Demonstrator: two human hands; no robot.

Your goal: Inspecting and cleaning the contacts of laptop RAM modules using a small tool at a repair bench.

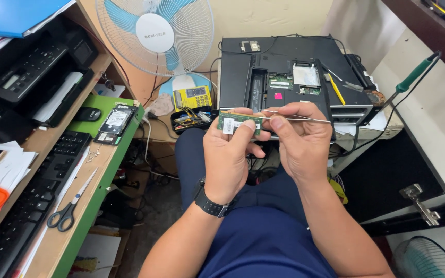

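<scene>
My left hand (227, 154) pinches a small green memory module (239, 122) by its lower edge and holds it level in front of me. A black watch sits on that wrist. My right hand (300, 139) grips thin metal tweezers (294, 118), whose tips lie along the module's top edge. Both hands hover over my lap, just in front of an opened black laptop (289, 72) lying upside down with its bottom cover off and its circuit boards bare.
A white and blue desk fan (155, 33) stands behind. At left a wooden desk carries a black keyboard (32, 201), scissors (70, 203), a bare hard drive (114, 121) and a printer (37, 77). A soldering iron (413, 77) leans at right. A yellow multimeter (192, 98) lies near a parts tray.
</scene>
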